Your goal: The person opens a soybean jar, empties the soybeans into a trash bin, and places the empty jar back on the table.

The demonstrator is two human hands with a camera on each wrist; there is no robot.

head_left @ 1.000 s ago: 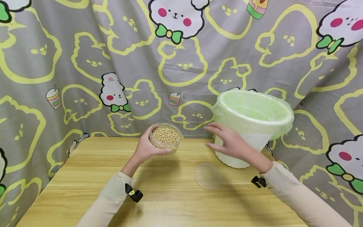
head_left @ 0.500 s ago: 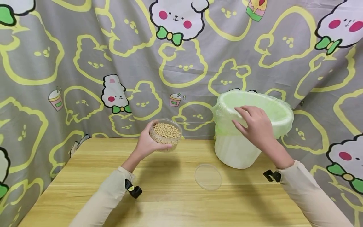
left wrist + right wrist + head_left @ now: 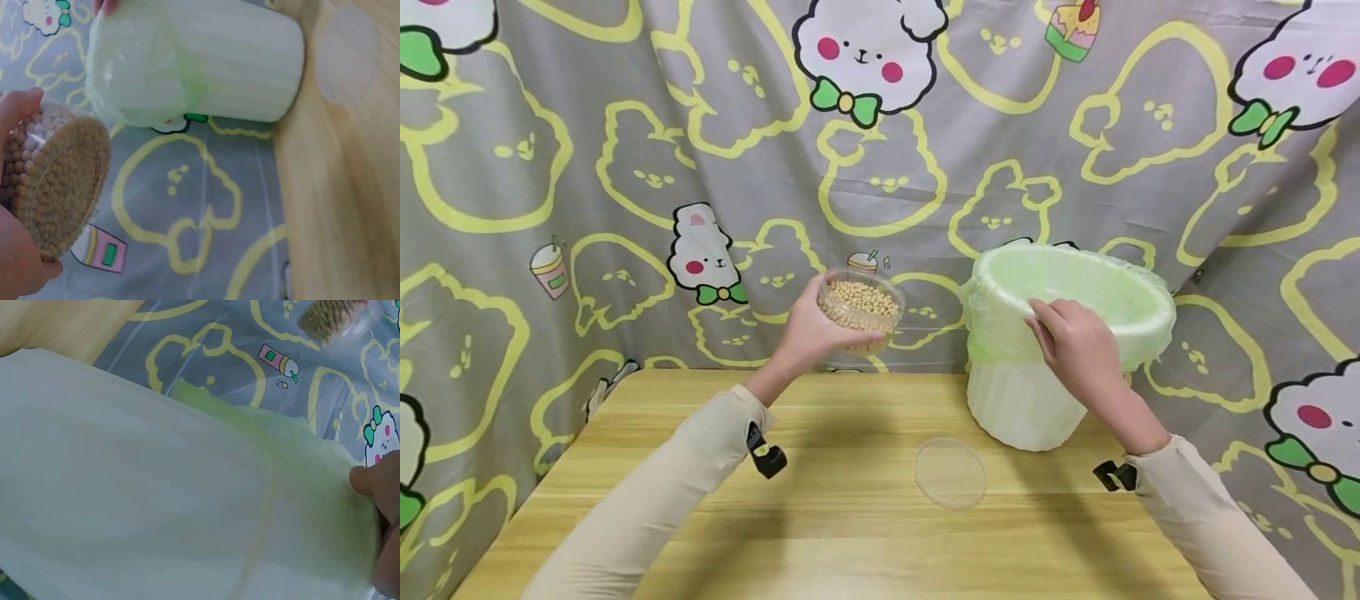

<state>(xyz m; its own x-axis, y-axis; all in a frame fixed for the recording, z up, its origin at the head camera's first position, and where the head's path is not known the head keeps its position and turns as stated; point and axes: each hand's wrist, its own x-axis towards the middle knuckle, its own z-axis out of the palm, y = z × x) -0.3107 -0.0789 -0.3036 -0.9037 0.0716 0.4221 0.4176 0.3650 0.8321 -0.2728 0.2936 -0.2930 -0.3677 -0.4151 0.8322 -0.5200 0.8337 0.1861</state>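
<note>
From my remote seat, head view: left hand (image 3: 808, 333) is raised above the wooden table (image 3: 700, 517), fingers and thumb curled round a clear round plastic container (image 3: 860, 307) filled with soybeans (image 3: 859, 302). The container is open-topped and tips slightly toward the bin. It is held in the air, left of the bin and apart from it, in front of the cartoon-print curtain (image 3: 625, 167).

Left wrist view confirms the hold: the container (image 3: 59, 187) lies on its side in frame, the beans packed against its clear wall, thumb tip at the upper rim and palm underneath.

Right hand (image 3: 1075, 346) sits on the near rim of the white waste bin (image 3: 1015, 408), fingers bent over the edge and pressing on the pale green bin liner (image 3: 1067, 283) folded over it. I read this as a grip on the rim and liner. In the right wrist view only a fingertip and the edge of the hand (image 3: 381, 512) show, against the liner (image 3: 281, 475); the bin wall (image 3: 125, 487) fills most of that frame.

The bin stands upright at the far right of the table. A clear round lid (image 3: 950, 472) lies flat on the table, nearer me than the bin and between the two forearms, touching neither hand. Both forearms wear beige sleeves (image 3: 647, 508), each with a black clip at the wrist.
</note>
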